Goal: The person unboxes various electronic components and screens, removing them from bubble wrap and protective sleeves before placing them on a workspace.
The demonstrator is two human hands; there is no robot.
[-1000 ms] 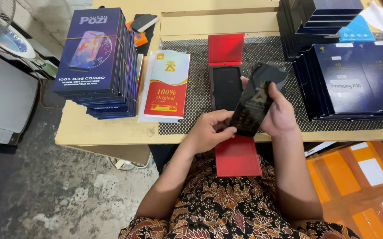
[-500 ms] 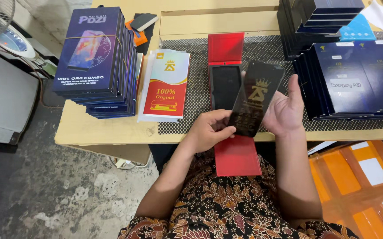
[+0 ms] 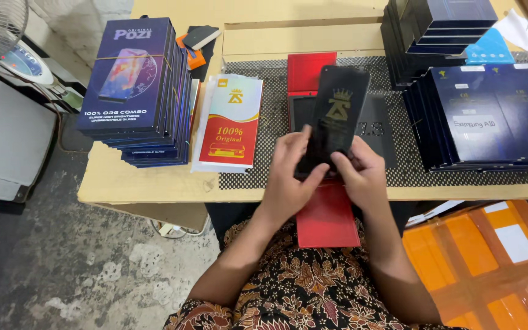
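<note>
Holding a flat black sleeve with a gold crown mark (image 3: 335, 116), the left hand (image 3: 288, 177) and the right hand (image 3: 361, 174) each pinch its near end, thumbs on top and fingers curled behind, so it stands tilted up above the near edge of the wooden table (image 3: 154, 177). Under the hands lies an open red case (image 3: 325, 214) on a black mesh mat (image 3: 264, 159). A red and white packet (image 3: 232, 122) and a tall stack of blue boxes (image 3: 135, 91) sit to the left, and more dark blue boxes (image 3: 490, 116) sit to the right.

Blue boxes (image 3: 135, 91) beside red-white packet (image 3: 230, 122)
</note>
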